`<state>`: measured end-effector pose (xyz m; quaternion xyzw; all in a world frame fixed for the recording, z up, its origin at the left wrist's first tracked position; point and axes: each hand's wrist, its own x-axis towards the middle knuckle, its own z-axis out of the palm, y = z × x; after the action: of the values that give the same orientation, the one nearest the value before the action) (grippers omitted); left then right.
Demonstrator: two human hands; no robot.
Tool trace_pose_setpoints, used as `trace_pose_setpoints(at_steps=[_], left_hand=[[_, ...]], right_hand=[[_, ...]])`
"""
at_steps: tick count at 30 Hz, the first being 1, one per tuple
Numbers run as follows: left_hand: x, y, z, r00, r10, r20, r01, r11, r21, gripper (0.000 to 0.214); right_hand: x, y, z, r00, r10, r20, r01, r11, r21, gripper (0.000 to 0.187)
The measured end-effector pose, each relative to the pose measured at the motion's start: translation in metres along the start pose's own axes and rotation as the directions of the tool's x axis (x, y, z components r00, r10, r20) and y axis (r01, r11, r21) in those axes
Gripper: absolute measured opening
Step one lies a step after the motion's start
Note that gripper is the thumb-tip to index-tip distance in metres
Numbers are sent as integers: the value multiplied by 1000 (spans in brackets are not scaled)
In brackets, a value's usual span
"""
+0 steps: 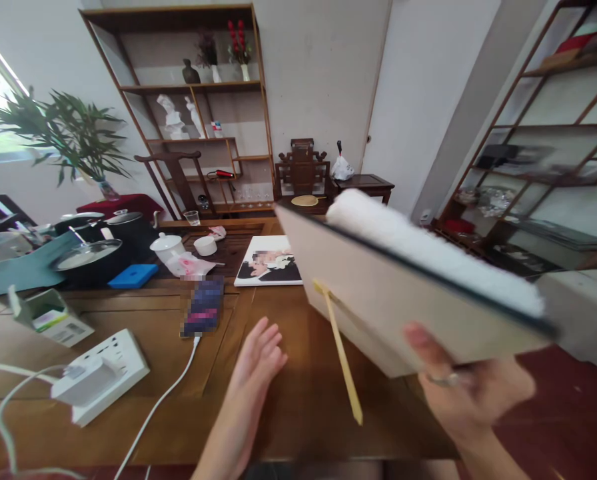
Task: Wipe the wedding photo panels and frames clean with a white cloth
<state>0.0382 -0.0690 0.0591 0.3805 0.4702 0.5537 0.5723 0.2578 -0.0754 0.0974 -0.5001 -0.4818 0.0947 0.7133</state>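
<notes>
My right hand (473, 393), a ring on one finger, grips the lower edge of a picture frame (378, 300), its thumb on the beige back. The frame is raised and tilted above the table's right side. A thin yellow stand leg (343, 353) sticks out from the back panel. Along the frame's dark upper edge, a fluffy white towel (428, 260) shows against the far side; how it is held is hidden. My left hand (261, 350) hovers over the wooden table (298, 413), fingers stretched out, holding nothing. Beyond it lies a white-edged photo panel (268, 261), partly covered by the frame.
A phone (203, 307) with a white cable (163, 400) lies left of my left hand, near a power strip (111, 373) and small open box (51, 317). A blue box (133, 275), lidded white cup (167, 247) and black pan (91, 257) stand farther back.
</notes>
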Motion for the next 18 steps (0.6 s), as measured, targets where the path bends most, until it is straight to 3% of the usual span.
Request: trace_pose_setpoints(at_steps=[3, 5, 8, 12, 15, 18], left_hand=[[6, -35, 13, 998, -17, -52, 18, 1000, 20, 79], [6, -43, 21, 998, -57, 14, 58, 997, -60, 74], [1, -40, 25, 989, -147, 2, 146, 979, -142, 62], [2, -28, 15, 941, -274, -200, 241, 955, -175, 47], [9, -15, 2, 904, -303, -301, 271, 952, -142, 38], [14, 3, -11, 875, -286, -391, 268, 958, -101, 36]], right_hand=[[14, -6, 8, 945, 55, -322, -3, 987, 158, 30], [17, -7, 12, 906, 225, -358, -114, 945, 306, 35], [11, 5, 11, 874, 441, -203, -341, 856, 390, 41], [2, 37, -7, 822, 569, -9, -518, 755, 401, 50], [3, 61, -26, 750, 646, 143, -646, 667, 372, 49], [10, 80, -43, 660, 730, 177, -733, 572, 368, 45]])
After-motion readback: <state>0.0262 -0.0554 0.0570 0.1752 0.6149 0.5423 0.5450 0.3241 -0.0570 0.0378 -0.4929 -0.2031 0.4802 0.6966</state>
